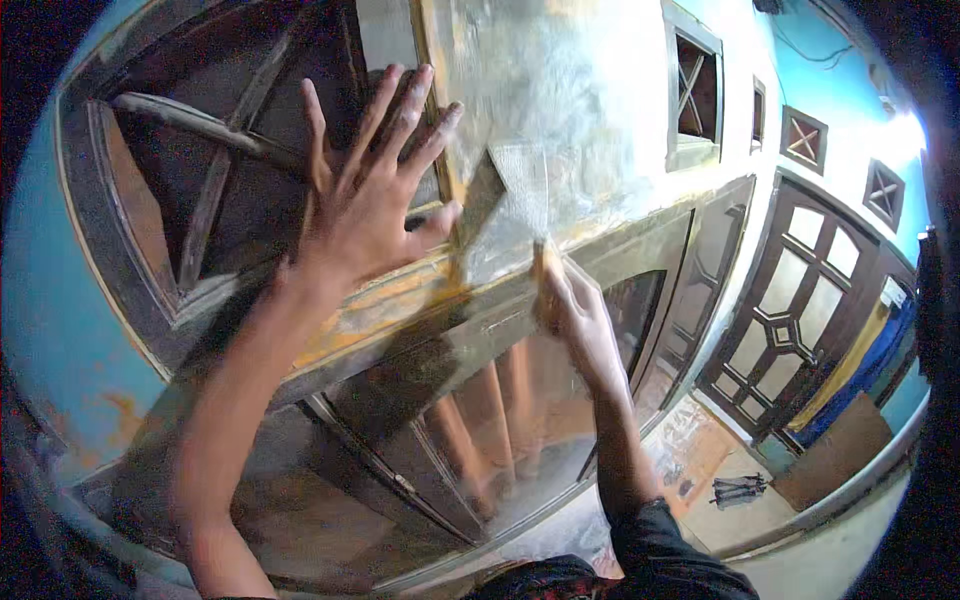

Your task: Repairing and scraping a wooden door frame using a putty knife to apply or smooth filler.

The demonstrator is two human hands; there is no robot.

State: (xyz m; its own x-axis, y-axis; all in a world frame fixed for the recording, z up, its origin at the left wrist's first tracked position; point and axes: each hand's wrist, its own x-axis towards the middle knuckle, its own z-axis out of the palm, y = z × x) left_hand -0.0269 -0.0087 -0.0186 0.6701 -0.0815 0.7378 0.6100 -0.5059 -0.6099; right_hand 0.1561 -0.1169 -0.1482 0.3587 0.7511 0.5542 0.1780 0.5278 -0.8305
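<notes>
Against the wooden window frame (400, 320), the left hand (370, 190) lies flat, fingers spread, on the upper corner, while the right hand (575, 310), nearer the middle rail, seems clamped on a blurred sanding pad (545, 265) pressed along the frame's slanting length.

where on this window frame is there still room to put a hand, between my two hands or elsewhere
Free: the horizontal frame rail between the left hand and right hand, and the pale wall above the right hand. Crowded: the upright post under the left hand's fingers, and the blurred sheet at the right hand.
</notes>
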